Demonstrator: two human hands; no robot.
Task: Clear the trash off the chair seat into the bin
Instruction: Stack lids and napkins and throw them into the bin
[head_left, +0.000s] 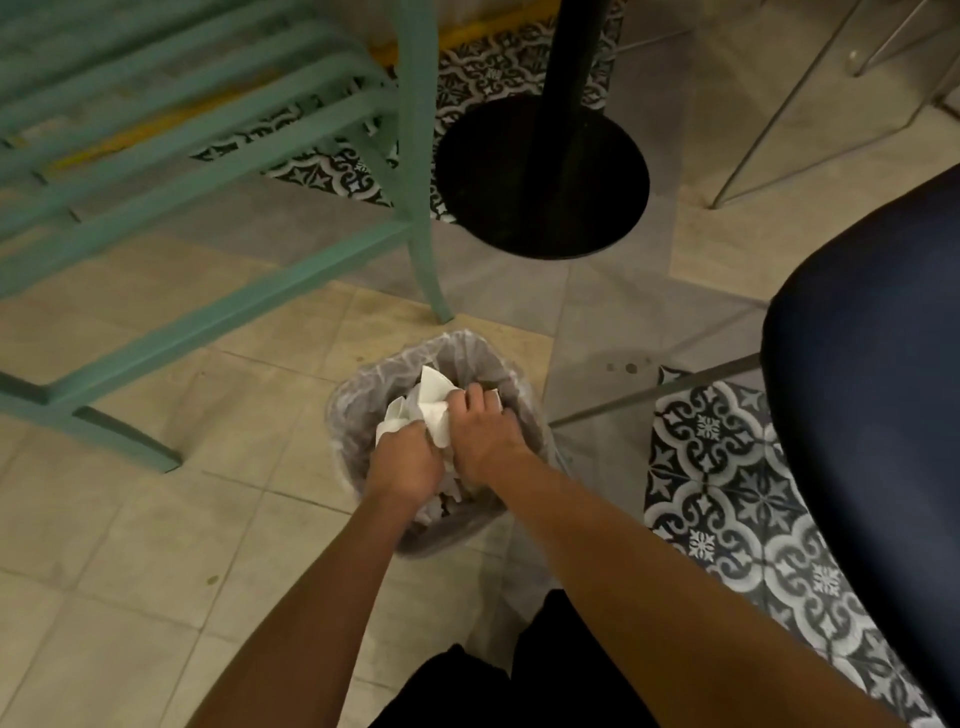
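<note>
A small bin (363, 395) lined with a clear plastic bag stands on the tiled floor in the middle of the view. Both my hands are over its mouth. My left hand (402, 462) and my right hand (480, 428) each grip crumpled white paper napkins (434, 402), which bunch up between them above the bin's opening. More white paper lies inside the bin under my hands. The dark blue chair seat (878, 395) is at the right edge, and no trash shows on its visible part.
A teal slatted chair (208, 171) stands at the left with a leg close to the bin. A black round table base (540, 176) with its post is behind the bin. Thin metal chair legs (654, 395) run beside the blue seat.
</note>
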